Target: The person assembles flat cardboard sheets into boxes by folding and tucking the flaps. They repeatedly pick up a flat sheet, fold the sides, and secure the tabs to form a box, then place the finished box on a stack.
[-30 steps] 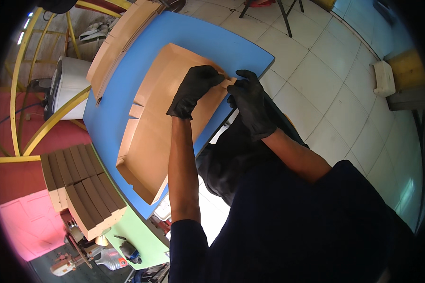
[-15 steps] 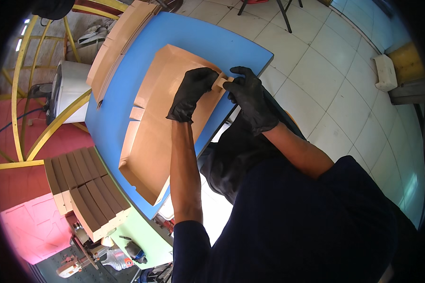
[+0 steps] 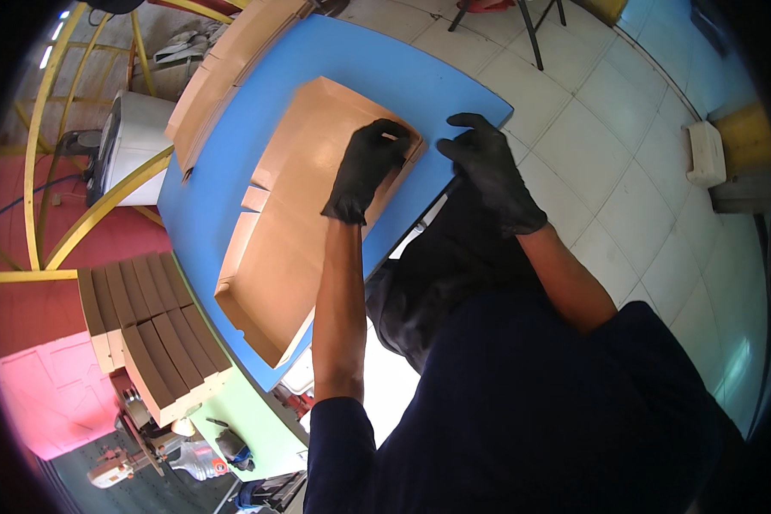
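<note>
A long brown cardboard box (image 3: 291,206), its side walls partly folded up, lies across the blue table (image 3: 403,64). In a black glove, my left hand (image 3: 370,167) reaches over it, fingers curled and closed on the wall at its far right corner. Just right of that corner, past a small gap, my right hand (image 3: 493,176) is raised above the table's edge. It wears a black glove too; thumb and forefinger are apart and nothing shows between them. Slots and small flaps show along the box's left wall.
Flat cardboard blanks (image 3: 223,77) are stacked along the table's far left edge. Folded brown boxes (image 3: 158,334) stand in stacks on a light green table (image 3: 261,428) at the lower left, near a clear plastic bottle (image 3: 199,460). A white bin (image 3: 141,141) stands beyond yellow metal bars (image 3: 111,210).
My right hand has come away from the box's corner flap and moved right. That flap, which stuck out, now sits in line with the wall under my left hand.
</note>
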The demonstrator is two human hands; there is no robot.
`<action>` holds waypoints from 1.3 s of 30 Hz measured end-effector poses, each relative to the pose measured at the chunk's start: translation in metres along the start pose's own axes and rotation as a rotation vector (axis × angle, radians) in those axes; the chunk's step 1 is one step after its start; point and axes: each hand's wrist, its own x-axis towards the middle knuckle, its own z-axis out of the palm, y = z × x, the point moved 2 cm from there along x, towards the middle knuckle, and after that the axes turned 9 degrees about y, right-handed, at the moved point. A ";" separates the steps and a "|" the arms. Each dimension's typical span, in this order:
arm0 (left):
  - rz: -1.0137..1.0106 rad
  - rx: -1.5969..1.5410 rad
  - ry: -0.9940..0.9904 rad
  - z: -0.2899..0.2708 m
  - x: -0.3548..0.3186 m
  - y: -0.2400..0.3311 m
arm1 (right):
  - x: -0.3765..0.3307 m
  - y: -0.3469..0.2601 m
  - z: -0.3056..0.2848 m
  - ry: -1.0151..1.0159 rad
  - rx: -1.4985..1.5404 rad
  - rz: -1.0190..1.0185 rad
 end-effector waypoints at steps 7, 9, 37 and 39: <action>0.346 0.276 -0.123 0.021 -0.075 0.036 | 0.036 -0.012 -0.010 0.018 -0.212 -0.375; 0.164 -0.044 -0.175 0.031 -0.103 0.046 | 0.050 -0.015 -0.005 0.023 -0.391 -0.665; -0.241 0.417 0.429 -0.013 -0.172 0.022 | -0.061 -0.002 0.067 -0.629 -0.313 -0.027; -0.330 0.300 0.440 -0.018 -0.171 0.022 | -0.063 0.000 0.067 -0.632 -0.269 0.039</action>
